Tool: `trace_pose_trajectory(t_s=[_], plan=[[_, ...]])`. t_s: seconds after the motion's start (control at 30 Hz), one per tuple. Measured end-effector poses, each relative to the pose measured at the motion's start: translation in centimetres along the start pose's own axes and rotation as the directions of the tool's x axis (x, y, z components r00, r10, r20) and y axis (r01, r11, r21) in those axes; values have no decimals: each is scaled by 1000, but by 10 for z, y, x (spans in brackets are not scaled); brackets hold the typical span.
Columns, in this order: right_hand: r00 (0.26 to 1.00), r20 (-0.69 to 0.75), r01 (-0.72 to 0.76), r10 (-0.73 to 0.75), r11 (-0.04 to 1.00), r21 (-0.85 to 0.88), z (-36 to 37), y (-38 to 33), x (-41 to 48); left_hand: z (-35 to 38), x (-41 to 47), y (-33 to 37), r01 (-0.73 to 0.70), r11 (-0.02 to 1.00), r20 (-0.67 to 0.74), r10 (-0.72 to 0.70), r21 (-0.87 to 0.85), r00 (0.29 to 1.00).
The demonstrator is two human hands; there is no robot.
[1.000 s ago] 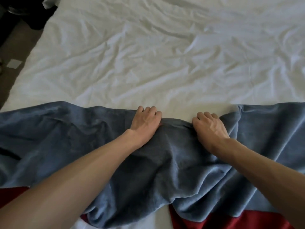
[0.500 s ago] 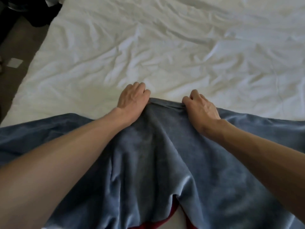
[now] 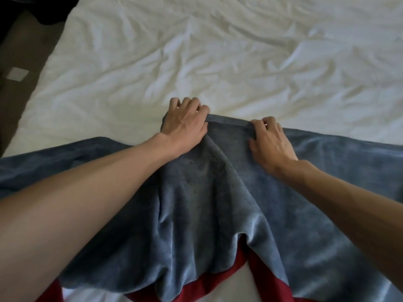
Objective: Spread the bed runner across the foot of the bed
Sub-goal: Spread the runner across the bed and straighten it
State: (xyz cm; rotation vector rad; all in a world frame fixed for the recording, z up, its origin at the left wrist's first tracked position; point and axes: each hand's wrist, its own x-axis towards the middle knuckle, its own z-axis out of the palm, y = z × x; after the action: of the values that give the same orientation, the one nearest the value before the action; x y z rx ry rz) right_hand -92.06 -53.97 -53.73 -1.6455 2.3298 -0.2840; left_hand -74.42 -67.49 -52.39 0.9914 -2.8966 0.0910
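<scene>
The left hand (image 3: 184, 125) and right hand (image 3: 269, 141) each lay knuckles-up on the far edge of the blue-grey bed runner (image 3: 209, 203), fingers curled down over that edge and pinching the cloth, with a short taut stretch of hem between them. Beyond the fingertips lay the creased white sheet (image 3: 218, 62) of the bed, while the runner fell back from the fingers in loose folds toward the person. Its red underside (image 3: 218, 280) showed at the near hem.
</scene>
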Motion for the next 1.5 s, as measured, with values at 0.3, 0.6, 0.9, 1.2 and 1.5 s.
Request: trace_pose_trajectory(t_s=[0.3,0.6,0.9,1.2,1.5], plan=[[1000,-21,2,0,999,53,-6,-8,-76,-31,-48,47,-147,982,-117,133,-115,984],[991,-124,60,-43,989,132,-21,-29,-181,-54,-136,96,-192,974,-142,174,-121,974],[948,-90,298,-306,950,-93,-14,-39,-297,-57,-238,145,-136,982,-43,131,-130,990],[993,86,105,-80,938,-331,33,-25,-326,-32,-264,150,-108,988,174,88,107,981],[999,45,38,-23,931,-364,15,-21,-317,-40,-261,146,-65,980,248,18,185,969]])
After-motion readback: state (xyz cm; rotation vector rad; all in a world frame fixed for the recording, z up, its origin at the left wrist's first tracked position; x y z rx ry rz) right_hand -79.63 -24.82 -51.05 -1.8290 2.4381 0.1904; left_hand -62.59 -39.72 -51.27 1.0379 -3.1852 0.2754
